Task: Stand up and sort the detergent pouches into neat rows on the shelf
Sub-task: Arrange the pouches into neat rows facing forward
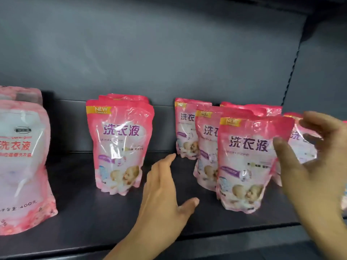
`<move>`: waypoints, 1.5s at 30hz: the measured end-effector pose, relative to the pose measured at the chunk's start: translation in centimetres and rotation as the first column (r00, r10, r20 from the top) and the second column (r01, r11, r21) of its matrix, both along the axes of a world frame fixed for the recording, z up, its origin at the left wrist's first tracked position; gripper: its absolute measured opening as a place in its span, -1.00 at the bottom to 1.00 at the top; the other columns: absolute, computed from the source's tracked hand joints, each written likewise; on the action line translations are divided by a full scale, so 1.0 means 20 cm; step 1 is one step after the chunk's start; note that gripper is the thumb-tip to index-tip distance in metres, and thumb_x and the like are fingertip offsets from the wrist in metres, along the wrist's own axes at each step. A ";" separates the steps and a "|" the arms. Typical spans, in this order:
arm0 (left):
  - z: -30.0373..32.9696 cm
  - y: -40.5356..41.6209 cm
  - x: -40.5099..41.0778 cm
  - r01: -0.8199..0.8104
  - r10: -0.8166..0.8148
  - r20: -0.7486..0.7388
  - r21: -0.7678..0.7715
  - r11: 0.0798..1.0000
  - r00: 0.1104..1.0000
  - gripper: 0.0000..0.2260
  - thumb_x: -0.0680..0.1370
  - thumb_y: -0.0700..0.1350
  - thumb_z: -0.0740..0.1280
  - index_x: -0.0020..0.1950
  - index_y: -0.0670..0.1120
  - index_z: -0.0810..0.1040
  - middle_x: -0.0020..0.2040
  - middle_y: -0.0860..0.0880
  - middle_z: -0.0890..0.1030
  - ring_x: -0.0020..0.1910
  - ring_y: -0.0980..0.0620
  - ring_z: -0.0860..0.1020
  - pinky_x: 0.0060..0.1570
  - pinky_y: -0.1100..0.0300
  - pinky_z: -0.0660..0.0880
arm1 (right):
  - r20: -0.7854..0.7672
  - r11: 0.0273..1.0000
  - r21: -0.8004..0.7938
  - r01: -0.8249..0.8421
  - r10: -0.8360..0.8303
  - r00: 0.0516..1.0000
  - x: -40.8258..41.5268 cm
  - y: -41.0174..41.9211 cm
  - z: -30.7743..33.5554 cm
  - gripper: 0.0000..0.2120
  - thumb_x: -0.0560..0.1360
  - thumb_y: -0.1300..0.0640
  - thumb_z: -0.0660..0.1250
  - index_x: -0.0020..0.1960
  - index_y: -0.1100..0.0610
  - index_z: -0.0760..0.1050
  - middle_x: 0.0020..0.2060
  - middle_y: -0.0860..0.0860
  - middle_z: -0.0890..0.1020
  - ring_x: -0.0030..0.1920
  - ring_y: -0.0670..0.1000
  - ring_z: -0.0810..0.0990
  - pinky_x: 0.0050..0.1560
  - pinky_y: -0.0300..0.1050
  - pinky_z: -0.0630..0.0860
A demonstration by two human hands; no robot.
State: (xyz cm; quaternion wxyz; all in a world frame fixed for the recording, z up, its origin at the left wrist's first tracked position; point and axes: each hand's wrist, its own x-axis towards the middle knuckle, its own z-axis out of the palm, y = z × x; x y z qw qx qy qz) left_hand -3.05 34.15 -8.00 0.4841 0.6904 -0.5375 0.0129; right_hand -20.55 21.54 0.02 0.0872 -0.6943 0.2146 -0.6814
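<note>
The dark shelf (105, 218) runs across the whole view, with a grey back panel (150, 49) rising behind it and a slotted upright (293, 72) at the right. Everything below is placed relative to the front pink pouch (246, 166), the detergent pouch that stands upright nearest the shelf edge, right of centre.

Far to its left, at the frame edge, stands the biggest pack, a pale pink pouch with red lettering (22, 166), upright, with a second one of the same kind (20, 94) just behind it. Between those and the front pink pouch is a pair of pink pouches (118, 147), one close behind the other, both upright and well apart from the right-hand group. Directly behind the front pink pouch and slightly to its left a second pouch (205, 147) stands touching or nearly touching it, and a third (185, 128) stands further back-left again. Behind its top edge, more pouch tops (259, 108) show near the back panel.

The right hand (319, 162) is raised just to the right of the front pink pouch, fingers spread and loosely bent, the thumb over that pouch's right edge; it is blurred, so I cannot tell whether it actually grips the pouch behind it (300, 145). The left hand (165, 188) hovers to the lower left of the front pink pouch, fingers straight and together, thumb held out, touching no pouch.
</note>
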 end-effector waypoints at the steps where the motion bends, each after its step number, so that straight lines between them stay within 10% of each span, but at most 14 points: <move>1: 0.00 -0.05 -0.04 0.020 -0.019 -0.048 0.025 0.999 0.999 -0.18 0.42 0.06 0.44 0.36 0.36 -0.15 0.25 0.41 0.03 0.41 0.28 0.09 0.40 0.23 0.15 | 0.049 0.998 0.058 -0.009 0.007 0.999 -0.05 -0.06 0.00 -0.54 0.38 0.06 0.36 0.20 -0.11 0.28 0.18 -0.01 0.42 0.19 -0.03 0.43 0.25 -0.23 0.35; 5: -0.03 -0.20 -0.20 0.110 -0.083 -0.227 0.108 0.988 0.970 -0.24 0.36 0.08 0.48 0.26 0.42 -0.03 0.25 0.37 0.27 0.26 0.38 0.27 0.27 0.38 0.26 | 0.084 0.863 0.425 -0.274 0.264 0.961 -0.10 -0.26 -0.01 -0.62 0.41 0.18 0.45 0.13 0.05 0.35 -0.03 -0.05 0.54 -0.02 -0.11 0.53 0.00 -0.40 0.45; 9: -0.07 -0.33 -0.33 0.151 -0.105 -0.303 0.132 0.980 0.947 -0.19 0.34 0.05 0.50 0.35 0.31 -0.01 0.21 0.36 0.38 0.18 0.44 0.37 0.13 0.50 0.32 | 0.130 0.618 0.631 -0.470 0.513 0.849 -0.06 -0.36 -0.10 -0.85 0.50 0.09 0.32 0.04 0.10 0.55 -0.07 0.01 0.68 -0.04 -0.02 0.65 -0.01 -0.13 0.55; 15: -0.09 -0.44 -0.40 0.013 0.023 -0.273 0.129 0.992 0.962 -0.12 0.33 -0.01 0.49 0.43 0.20 -0.05 0.22 0.18 0.50 0.14 0.14 0.53 0.17 0.08 0.51 | 0.303 0.564 0.570 -0.597 0.532 0.791 0.00 -0.33 -0.14 -0.78 0.58 0.10 0.21 -0.13 0.10 0.59 -0.20 -0.05 0.68 -0.17 -0.10 0.66 -0.18 -0.29 0.60; 20: -0.08 -0.29 -0.38 -0.054 0.080 -0.297 0.095 0.994 0.952 -0.45 0.45 -0.27 0.37 0.28 0.15 0.21 -0.05 0.17 0.55 -0.07 0.29 0.54 -0.11 0.43 0.51 | 0.448 0.434 0.572 -0.696 0.546 0.708 0.07 -0.23 -0.11 -0.70 0.58 0.10 0.23 -0.28 0.04 0.61 -0.28 -0.01 0.63 -0.14 0.04 0.57 0.02 0.00 0.56; 30: -0.04 0.20 -0.01 -0.334 0.350 -0.187 0.113 0.936 0.918 -0.87 0.45 -0.29 0.34 -0.15 -0.05 0.55 -0.28 0.10 0.60 -0.32 0.21 0.54 -0.27 0.44 0.45 | 0.603 0.192 0.551 -0.812 0.582 0.546 0.48 0.18 -0.10 -0.83 0.56 0.11 0.25 -0.08 0.05 0.62 -0.04 0.02 0.69 0.09 0.02 0.63 0.21 0.04 0.51; 33: -0.02 0.34 0.16 -0.413 0.435 -0.167 0.148 0.898 0.885 -0.87 0.45 -0.31 0.37 -0.21 -0.09 0.57 -0.30 0.06 0.62 -0.31 0.13 0.56 -0.28 0.41 0.46 | 0.638 0.116 0.536 -0.836 0.593 0.491 0.62 0.31 -0.10 -0.78 0.57 0.12 0.23 -0.16 -0.02 0.61 -0.18 -0.06 0.71 -0.12 -0.10 0.69 -0.07 -0.12 0.62; 38: -0.03 0.50 0.37 -0.457 0.475 -0.146 0.144 0.878 0.868 -0.86 0.47 -0.32 0.35 -0.22 -0.11 0.57 -0.33 0.02 0.63 -0.36 0.15 0.53 -0.33 0.45 0.41 | 0.630 0.120 0.541 -0.832 0.598 0.496 0.80 0.46 -0.11 -0.75 0.60 0.13 0.18 -0.18 0.06 0.58 -0.37 -0.10 0.69 -0.36 -0.15 0.66 -0.40 -0.28 0.55; 45: -0.10 0.55 0.48 -0.481 0.491 -0.135 0.104 0.871 0.860 -0.75 0.47 -0.35 0.32 -0.27 -0.01 0.50 -0.30 0.08 0.60 -0.31 0.17 0.54 -0.31 0.43 0.41 | 0.519 0.266 0.538 -0.800 0.643 0.563 0.93 0.58 -0.15 -0.69 0.60 0.11 0.18 -0.22 -0.01 0.63 -0.27 -0.05 0.70 -0.20 -0.07 0.65 -0.07 -0.09 0.61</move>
